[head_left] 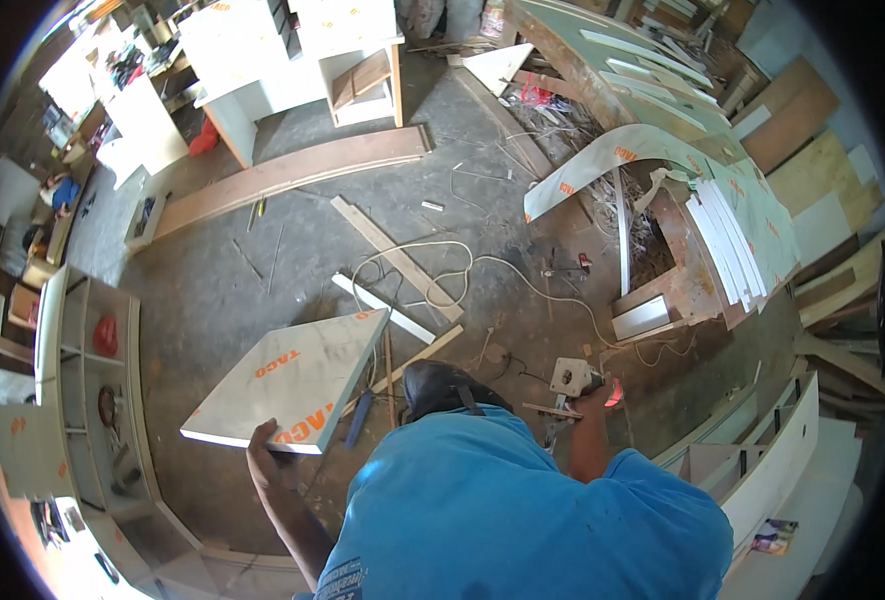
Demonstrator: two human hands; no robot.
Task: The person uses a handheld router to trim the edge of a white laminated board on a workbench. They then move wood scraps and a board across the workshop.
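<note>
At lower left, my left hand (263,442) grips the near corner of a pale marbled board (288,390) with orange printing and white edging, thumb on its top face and fingers partly hidden below. At lower right, my right hand (589,398) is closed around a power tool (573,375) with a pale square base plate and a pink-red part beside it. A thin strip lies under the tool. A blue shirt (533,515) and a dark shape at its top fill the lower middle.
Planks (383,245), offcuts and looping cords (523,268) lie on the floor (213,270). A shelving carcass (83,420) stands left, white cabinets (253,40) at the back. A cluttered workbench (663,90), curved panel (613,150) and leaning boards (813,210) line the right.
</note>
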